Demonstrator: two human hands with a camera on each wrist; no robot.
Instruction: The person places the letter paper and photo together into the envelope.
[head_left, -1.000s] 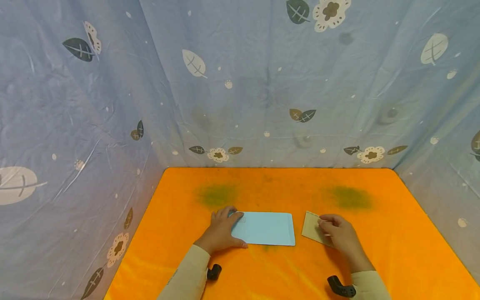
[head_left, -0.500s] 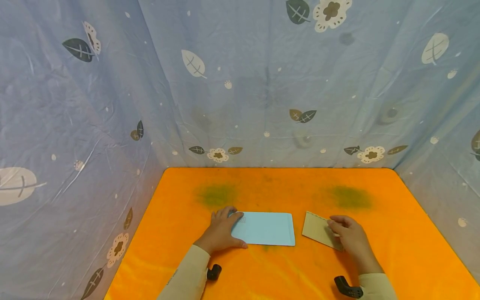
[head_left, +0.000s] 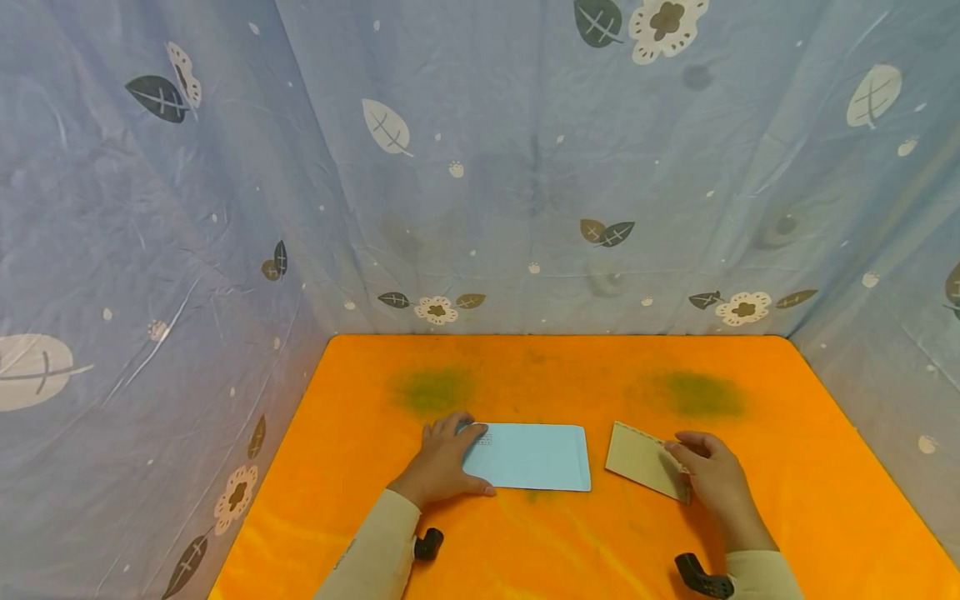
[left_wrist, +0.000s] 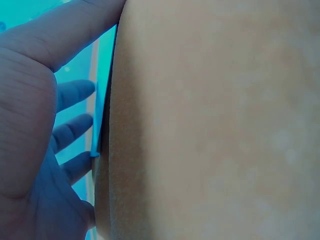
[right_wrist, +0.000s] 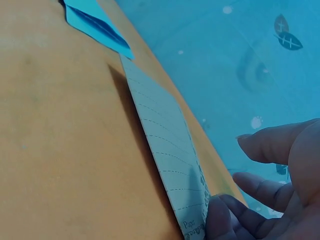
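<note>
the left hand [head_left: 442, 467] is laid flat, fingers relaxed, on the left end of the blue envelope [head_left: 528, 457], whose long axis runs left to right on the orange table [head_left: 525, 542]. the tan card [head_left: 645, 461], just right of it, is touched at its right end by the right hand [head_left: 712, 479], fingers lightly bent.

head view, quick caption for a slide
Left hand rests on a blue envelope; right hand touches a lined card on an orange table.
</note>
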